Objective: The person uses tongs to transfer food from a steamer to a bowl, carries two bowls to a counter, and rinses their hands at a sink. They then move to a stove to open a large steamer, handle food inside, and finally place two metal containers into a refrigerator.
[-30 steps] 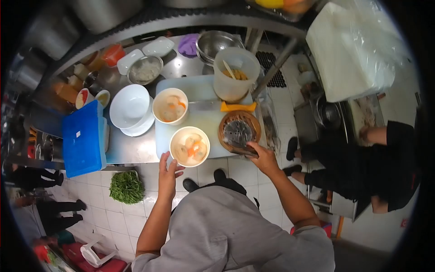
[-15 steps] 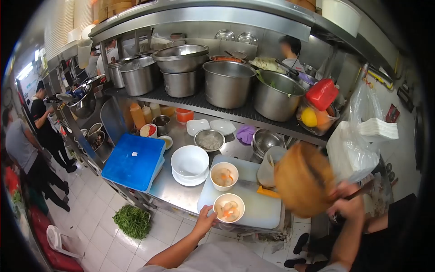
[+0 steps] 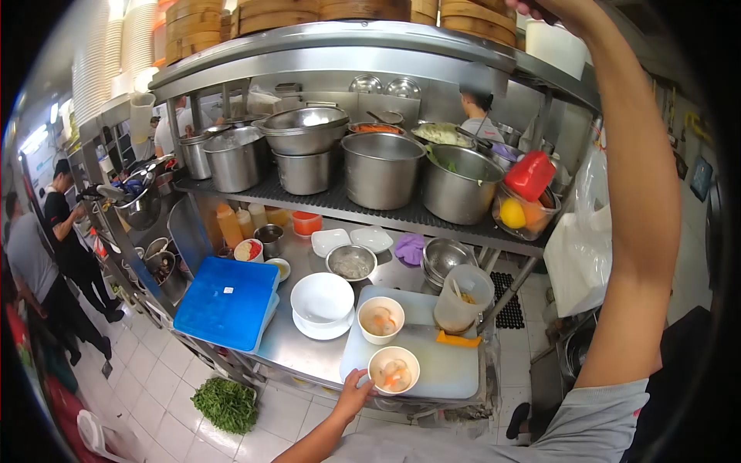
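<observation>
My left hand is at the left side of the front paper bowl, its fingers against the wall. Orange and pale pieces lie in this bowl and in the similar bowl behind it. Both stand on a white cutting board. My right arm stretches up along the right side; my right hand is cut off by the top edge, near the bamboo steamers on the top shelf. Its fingertips and anything in them are hidden.
A plastic jug and an orange-handled knife are on the board's right. White bowls and a blue lid lie left. Steel pots line the middle shelf. Someone in dark clothes is close on the right.
My right hand has gone from beside the board, where a bamboo steamer was, up to the top shelf. That steamer is gone from over the counter. My left hand stays at the front bowl.
</observation>
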`<action>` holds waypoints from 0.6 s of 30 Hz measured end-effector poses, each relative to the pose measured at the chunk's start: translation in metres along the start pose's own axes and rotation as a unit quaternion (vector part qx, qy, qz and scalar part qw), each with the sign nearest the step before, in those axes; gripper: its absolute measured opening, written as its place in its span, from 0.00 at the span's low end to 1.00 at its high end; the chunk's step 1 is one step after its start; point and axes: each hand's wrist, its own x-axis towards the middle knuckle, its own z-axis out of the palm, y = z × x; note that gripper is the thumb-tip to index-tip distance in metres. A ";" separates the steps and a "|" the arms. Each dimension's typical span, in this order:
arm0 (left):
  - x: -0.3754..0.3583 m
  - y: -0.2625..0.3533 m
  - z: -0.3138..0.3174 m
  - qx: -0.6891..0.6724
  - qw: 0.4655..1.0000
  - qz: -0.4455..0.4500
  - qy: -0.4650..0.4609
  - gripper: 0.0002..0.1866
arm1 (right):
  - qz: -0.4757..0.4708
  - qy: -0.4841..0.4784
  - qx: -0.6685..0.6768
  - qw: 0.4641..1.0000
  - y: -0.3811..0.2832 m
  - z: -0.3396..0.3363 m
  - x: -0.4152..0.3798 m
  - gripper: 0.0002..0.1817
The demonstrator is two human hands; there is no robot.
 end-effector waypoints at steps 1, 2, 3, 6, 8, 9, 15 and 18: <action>-0.001 0.001 -0.001 0.000 1.000 0.004 0.000 0.24 | -0.010 -0.014 0.003 1.000 -0.004 0.005 0.012 0.10; -0.001 -0.001 -0.002 0.001 1.000 0.009 0.001 0.24 | -0.009 -0.020 0.018 1.000 -0.009 0.011 0.024 0.09; 0.001 -0.003 -0.002 0.002 1.000 0.017 0.000 0.24 | -0.009 -0.026 0.032 0.999 -0.014 0.017 0.036 0.08; 0.007 -0.012 -0.003 0.000 1.000 0.026 -0.005 0.24 | -0.017 -0.011 0.015 1.000 -0.037 0.046 0.060 0.07; 0.006 -0.011 -0.003 0.002 1.000 0.030 -0.006 0.24 | -0.037 -0.038 0.025 0.998 -0.040 0.062 0.079 0.07; 0.005 -0.006 -0.002 0.006 0.999 0.035 0.000 0.24 | -0.047 -0.049 0.016 0.998 -0.042 0.068 0.086 0.07; -0.006 0.005 -0.004 0.029 0.998 0.050 0.024 0.23 | -0.079 -0.061 0.057 0.993 -0.018 0.102 0.151 0.05; -0.004 -0.002 -0.003 0.039 0.997 0.057 0.023 0.24 | -0.090 -0.029 0.029 0.995 -0.015 0.111 0.147 0.07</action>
